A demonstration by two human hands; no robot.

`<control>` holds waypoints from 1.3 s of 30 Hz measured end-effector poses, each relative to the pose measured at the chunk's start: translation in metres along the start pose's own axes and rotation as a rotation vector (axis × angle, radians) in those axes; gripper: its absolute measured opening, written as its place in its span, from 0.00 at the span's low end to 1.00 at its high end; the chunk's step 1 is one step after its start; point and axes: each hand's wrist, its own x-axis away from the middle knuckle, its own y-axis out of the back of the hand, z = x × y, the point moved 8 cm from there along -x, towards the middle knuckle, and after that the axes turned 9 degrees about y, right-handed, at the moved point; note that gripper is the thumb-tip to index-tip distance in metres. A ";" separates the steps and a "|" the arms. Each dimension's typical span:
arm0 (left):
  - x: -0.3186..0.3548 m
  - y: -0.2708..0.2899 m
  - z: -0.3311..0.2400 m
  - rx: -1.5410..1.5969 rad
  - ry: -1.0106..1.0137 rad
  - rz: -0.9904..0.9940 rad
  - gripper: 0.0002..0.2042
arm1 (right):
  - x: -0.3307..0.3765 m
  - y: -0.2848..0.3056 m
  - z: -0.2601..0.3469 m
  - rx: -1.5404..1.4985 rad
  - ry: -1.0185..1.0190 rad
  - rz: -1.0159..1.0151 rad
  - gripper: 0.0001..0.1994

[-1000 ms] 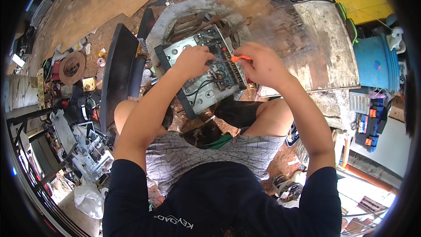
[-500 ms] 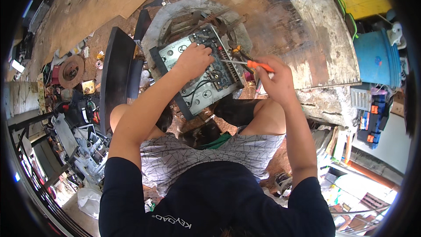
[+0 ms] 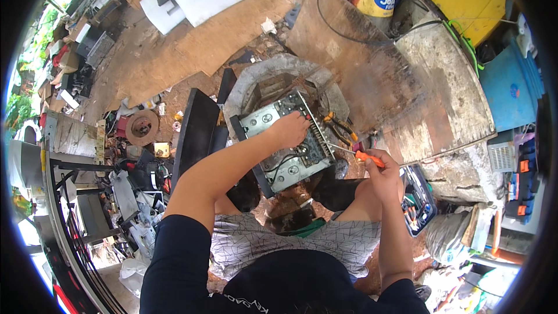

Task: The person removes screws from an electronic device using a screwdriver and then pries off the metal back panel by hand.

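Both hands are at an opened electronic unit [image 3: 302,166], which lies askew in front of me, over the near side of a rough, pale concrete ring [image 3: 247,81] that probably props it up. With the left hand [image 3: 291,128] I reach across its case, fingers bent down by the connectors [image 3: 314,127], seemingly to steady it; whether they pinch anything, I can't tell. In the right hand [image 3: 383,177] I grip a screwdriver [image 3: 370,158] by its orange, probably plastic handle, so the thin metal shaft points at the unit's connector edge. The case is a flat, bare-metal tray with round dimples, a straight black front strip [image 3: 261,179] and a thin, curving black cable [image 3: 282,164]. Yellow-and-black pliers [image 3: 343,131] lie just beside it.
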 end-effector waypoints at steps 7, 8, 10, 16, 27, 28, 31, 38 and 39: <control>0.025 0.049 0.020 0.349 0.219 -0.071 0.09 | -0.009 0.011 0.011 -0.009 0.036 0.005 0.09; 0.036 0.052 0.022 0.385 0.255 -0.070 0.08 | -0.009 0.011 0.011 0.017 0.048 0.016 0.09; 0.058 0.050 0.017 0.481 0.335 -0.064 0.08 | -0.014 0.005 0.019 0.159 0.134 0.060 0.12; 0.093 0.067 -0.009 0.571 0.470 -0.016 0.10 | -0.025 -0.030 0.007 0.033 0.137 0.145 0.11; 0.178 -0.025 0.102 0.672 1.438 -0.157 0.47 | -0.122 -0.147 0.100 0.576 0.594 0.429 0.09; 0.175 -0.029 0.101 0.709 1.431 -0.107 0.47 | -0.129 -0.158 0.099 0.594 0.631 0.455 0.09; 0.169 -0.036 0.096 0.778 1.403 -0.028 0.47 | -0.147 -0.183 0.093 0.630 0.649 0.507 0.09; 0.167 -0.030 0.092 0.710 1.384 0.062 0.43 | -0.152 -0.204 0.093 0.686 0.603 0.605 0.09; 0.168 -0.030 0.088 0.705 1.387 0.084 0.42 | -0.150 -0.206 0.094 0.710 0.621 0.624 0.09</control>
